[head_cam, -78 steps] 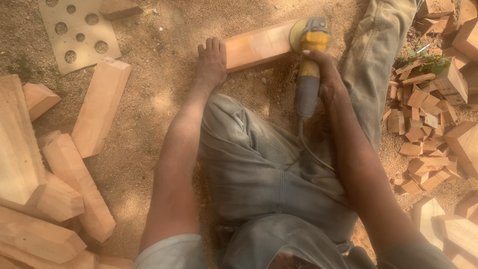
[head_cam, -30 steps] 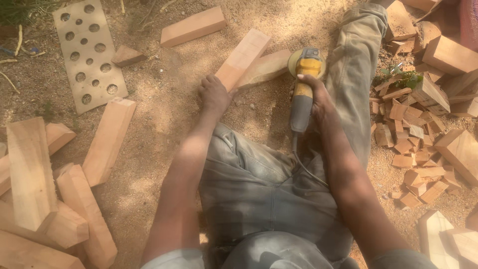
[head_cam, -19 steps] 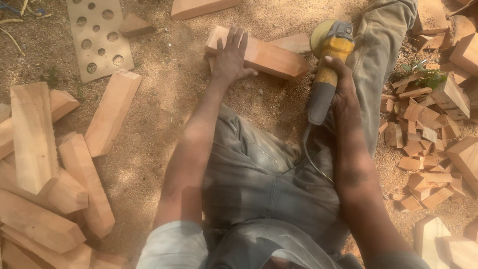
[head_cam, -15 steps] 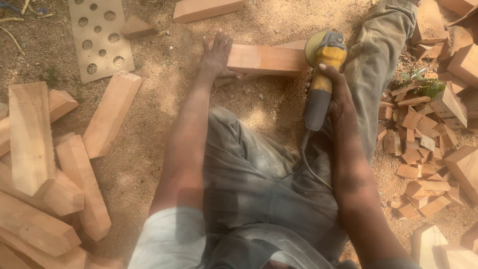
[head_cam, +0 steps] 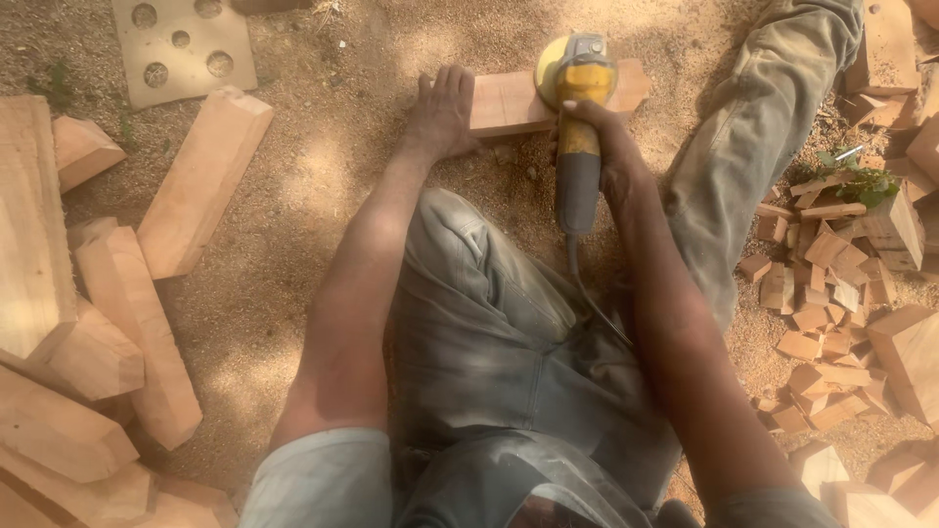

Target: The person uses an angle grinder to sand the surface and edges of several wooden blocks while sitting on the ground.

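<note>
Sawdust everywhere on the ground (head_cam: 323, 176) in this one, person sitting on it with legs in dusty grey trousers (head_cam: 489, 332) stretched toward the top of the frame. Right hand (head_cam: 602, 147) has a full closed grip around the grey body of a yellow angle grinder (head_cam: 577, 117), disc end pressed onto a short wooden block (head_cam: 509, 101) lying flat at top centre. Left hand (head_cam: 440, 112) isn't gripping anything, it's spread flat with the fingers wide, palm down on the left end of that same block, touching it and the ground. Grinder's cord (head_cam: 587, 293) trails back down over the lap.

Left side of the frame has a bunch of longer wooden billets (head_cam: 201, 176) with bevelled ends, some stacked on each other at lower left. Upper left corner shows a flat board with round holes (head_cam: 186, 44). Right side is a heap of small offcuts (head_cam: 822, 284), with a little green plant (head_cam: 861, 181) poking out near the top of the pile. Bigger blocks sit at the right edge, well apart from the hands.
</note>
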